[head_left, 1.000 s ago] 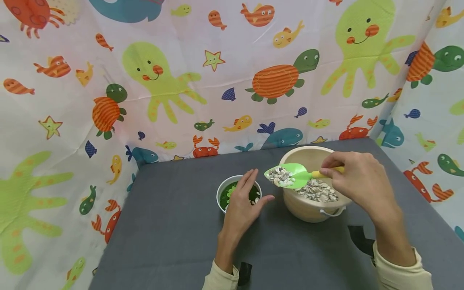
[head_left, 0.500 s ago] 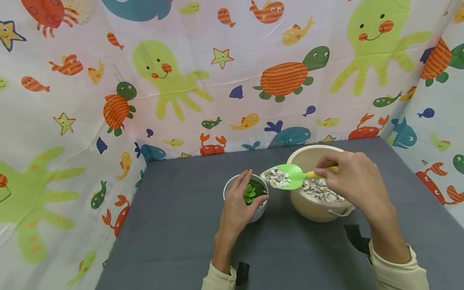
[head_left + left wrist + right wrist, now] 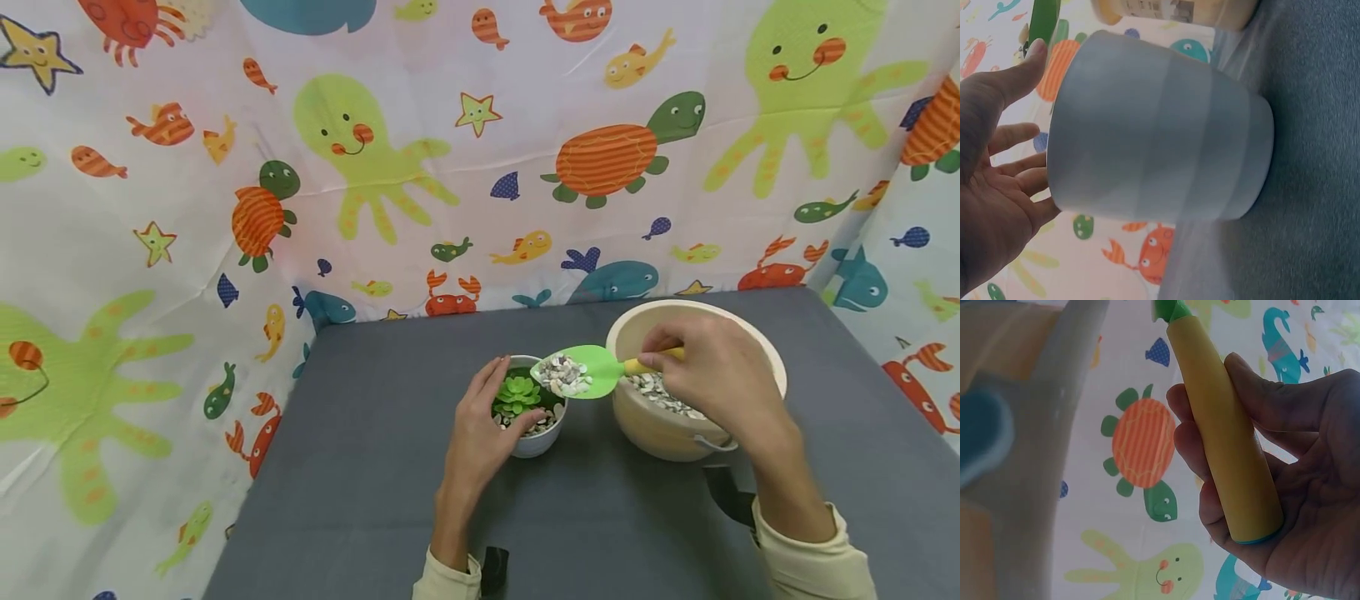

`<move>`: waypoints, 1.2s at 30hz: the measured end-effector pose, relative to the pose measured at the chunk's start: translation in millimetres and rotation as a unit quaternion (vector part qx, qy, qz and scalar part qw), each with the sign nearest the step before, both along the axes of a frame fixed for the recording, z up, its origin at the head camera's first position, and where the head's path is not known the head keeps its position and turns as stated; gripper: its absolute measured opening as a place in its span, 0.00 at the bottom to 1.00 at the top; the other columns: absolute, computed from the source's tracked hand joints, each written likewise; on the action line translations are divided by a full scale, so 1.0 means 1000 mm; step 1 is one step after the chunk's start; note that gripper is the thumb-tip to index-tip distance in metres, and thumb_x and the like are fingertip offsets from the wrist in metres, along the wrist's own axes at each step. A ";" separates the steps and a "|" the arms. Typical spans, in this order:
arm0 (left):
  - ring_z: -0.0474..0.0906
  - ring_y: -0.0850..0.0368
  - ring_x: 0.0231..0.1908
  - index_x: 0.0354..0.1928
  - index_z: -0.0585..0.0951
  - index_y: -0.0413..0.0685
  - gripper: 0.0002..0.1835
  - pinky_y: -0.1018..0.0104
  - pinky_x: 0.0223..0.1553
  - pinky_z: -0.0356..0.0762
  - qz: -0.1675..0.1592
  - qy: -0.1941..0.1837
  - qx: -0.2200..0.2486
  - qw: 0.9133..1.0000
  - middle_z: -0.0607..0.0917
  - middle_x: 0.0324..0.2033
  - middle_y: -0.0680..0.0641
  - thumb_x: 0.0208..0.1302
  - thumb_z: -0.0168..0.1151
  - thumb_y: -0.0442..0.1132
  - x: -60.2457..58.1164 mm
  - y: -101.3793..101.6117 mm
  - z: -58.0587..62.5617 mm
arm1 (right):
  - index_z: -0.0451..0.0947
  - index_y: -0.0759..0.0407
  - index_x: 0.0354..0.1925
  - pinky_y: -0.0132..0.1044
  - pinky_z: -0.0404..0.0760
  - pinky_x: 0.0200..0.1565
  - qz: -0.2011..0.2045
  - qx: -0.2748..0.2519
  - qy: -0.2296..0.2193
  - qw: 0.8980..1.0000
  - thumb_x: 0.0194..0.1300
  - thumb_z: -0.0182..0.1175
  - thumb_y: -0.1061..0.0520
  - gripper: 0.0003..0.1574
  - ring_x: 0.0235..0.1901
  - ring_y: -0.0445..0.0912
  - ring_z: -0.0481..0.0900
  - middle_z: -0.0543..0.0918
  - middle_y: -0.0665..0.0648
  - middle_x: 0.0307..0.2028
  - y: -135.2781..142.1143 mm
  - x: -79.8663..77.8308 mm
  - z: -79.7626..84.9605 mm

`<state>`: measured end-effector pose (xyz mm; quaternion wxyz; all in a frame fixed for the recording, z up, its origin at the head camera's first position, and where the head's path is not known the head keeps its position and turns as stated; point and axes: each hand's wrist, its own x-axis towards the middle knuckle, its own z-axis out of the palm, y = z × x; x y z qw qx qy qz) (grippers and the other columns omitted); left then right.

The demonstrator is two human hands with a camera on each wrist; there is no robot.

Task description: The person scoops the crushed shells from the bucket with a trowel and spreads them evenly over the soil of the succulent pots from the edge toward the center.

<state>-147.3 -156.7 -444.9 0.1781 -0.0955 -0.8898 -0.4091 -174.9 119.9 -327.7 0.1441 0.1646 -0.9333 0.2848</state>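
The green trowel (image 3: 602, 372) is level or nearly so, its tip over the right side of the white pot's (image 3: 534, 447) mouth and its back end near the bucket (image 3: 647, 427). It looks like stiff plastic, light in itself, with the loose stone chips (image 3: 562, 377) making it front-heavy; a tilt would probably spill them. The place to take hold is the smooth yellow handle (image 3: 1225, 434), which may turn a little under load. The right hand's (image 3: 716, 371) grip is closed round it, thumb on one side and fingers curled on the other. The left hand's (image 3: 480, 429) grip is open, thumb and fingers spread about the pot's rim; whether they touch it, I cannot tell. The pot seems rigid, smooth-sided and easily nudged, so its outer wall is the part to steady.

Inside the pot sits a green rosette plant (image 3: 517, 395), with chips lying around part of it over a dark green bed. The beige bucket, upright on the grey counter (image 3: 375, 450), holds many more of these chips; the right hand hides some of its inside.
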 end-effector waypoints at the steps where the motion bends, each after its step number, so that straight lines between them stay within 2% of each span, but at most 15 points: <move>1: 0.74 0.43 0.72 0.76 0.71 0.50 0.46 0.44 0.66 0.79 0.001 0.000 -0.001 1.000 0.74 0.74 0.42 0.58 0.80 0.52 0.000 -0.001 -0.001 | 0.91 0.54 0.30 0.36 0.68 0.29 0.004 0.002 0.008 1.000 0.54 0.73 0.66 0.07 0.28 0.47 0.74 0.89 0.52 0.27 -0.002 -0.001 0.000; 6: 0.73 0.41 0.73 0.77 0.71 0.54 0.50 0.41 0.68 0.77 0.004 0.003 -0.001 1.000 0.72 0.75 0.43 0.52 0.83 0.51 -0.001 -0.010 -0.003 | 0.90 0.53 0.28 0.34 0.67 0.26 0.022 0.021 0.035 0.999 0.53 0.72 0.66 0.08 0.25 0.45 0.73 0.88 0.51 0.25 -0.014 -0.004 -0.004; 9: 0.71 0.39 0.74 0.79 0.68 0.55 0.54 0.39 0.68 0.76 -0.005 -0.005 -0.001 1.000 0.70 0.76 0.42 0.49 0.85 0.52 -0.002 -0.015 -0.006 | 0.91 0.54 0.29 0.34 0.69 0.26 0.034 0.024 0.021 0.999 0.54 0.72 0.66 0.08 0.27 0.46 0.77 0.89 0.52 0.26 -0.020 -0.006 -0.007; 14: 0.65 0.37 0.77 0.82 0.61 0.56 0.64 0.35 0.70 0.72 -0.031 -0.049 0.015 0.998 0.64 0.79 0.40 0.43 0.89 0.50 -0.006 -0.025 -0.014 | 0.91 0.55 0.29 0.35 0.72 0.32 0.048 0.035 -0.018 0.998 0.56 0.72 0.66 0.06 0.30 0.48 0.78 0.89 0.52 0.26 -0.034 -0.008 -0.014; 20: 0.58 0.43 0.81 0.85 0.49 0.58 0.73 0.37 0.76 0.66 -0.055 -0.110 0.039 0.992 0.58 0.83 0.45 0.41 0.90 0.49 -0.011 -0.033 -0.022 | 0.90 0.54 0.30 0.35 0.68 0.26 0.059 0.041 -0.042 0.997 0.57 0.71 0.66 0.07 0.25 0.45 0.72 0.87 0.51 0.25 -0.056 -0.009 -0.017; 22: 0.58 0.45 0.81 0.85 0.46 0.58 0.75 0.38 0.76 0.65 -0.057 -0.122 0.052 0.990 0.58 0.83 0.46 0.41 0.90 0.49 -0.012 -0.034 -0.024 | 0.90 0.54 0.29 0.36 0.69 0.28 0.062 0.046 -0.033 0.996 0.56 0.71 0.66 0.07 0.25 0.45 0.73 0.87 0.51 0.25 -0.062 -0.010 -0.018; 26: 0.60 0.45 0.81 0.85 0.45 0.58 0.77 0.38 0.75 0.66 -0.059 -0.131 0.079 0.987 0.60 0.82 0.46 0.39 0.90 0.50 -0.013 -0.035 -0.026 | 0.89 0.53 0.26 0.41 0.72 0.35 0.064 0.089 0.019 0.994 0.55 0.75 0.64 0.06 0.28 0.46 0.76 0.86 0.50 0.23 -0.074 -0.008 -0.019; 29: 0.59 0.46 0.81 0.85 0.45 0.59 0.77 0.38 0.76 0.65 -0.054 -0.138 0.089 0.985 0.60 0.82 0.47 0.39 0.90 0.52 -0.014 -0.035 -0.027 | 0.88 0.54 0.24 0.44 0.72 0.37 0.062 0.137 0.059 0.987 0.54 0.77 0.62 0.07 0.28 0.48 0.78 0.86 0.51 0.22 -0.085 -0.006 -0.018; 33: 0.58 0.46 0.81 0.85 0.46 0.59 0.76 0.38 0.76 0.64 -0.043 -0.146 0.103 0.983 0.58 0.83 0.47 0.39 0.90 0.52 -0.013 -0.035 -0.029 | 0.89 0.55 0.27 0.44 0.70 0.37 0.064 0.188 0.092 0.976 0.53 0.79 0.61 0.06 0.29 0.49 0.77 0.87 0.53 0.23 -0.099 -0.001 -0.017; 36: 0.60 0.46 0.81 0.85 0.46 0.60 0.76 0.38 0.75 0.65 -0.034 -0.149 0.111 0.982 0.58 0.83 0.47 0.39 0.90 0.51 -0.012 -0.034 -0.029 | 0.88 0.57 0.28 0.45 0.69 0.38 0.062 0.202 0.115 0.971 0.52 0.78 0.62 0.06 0.28 0.49 0.76 0.86 0.55 0.23 -0.107 0.002 -0.018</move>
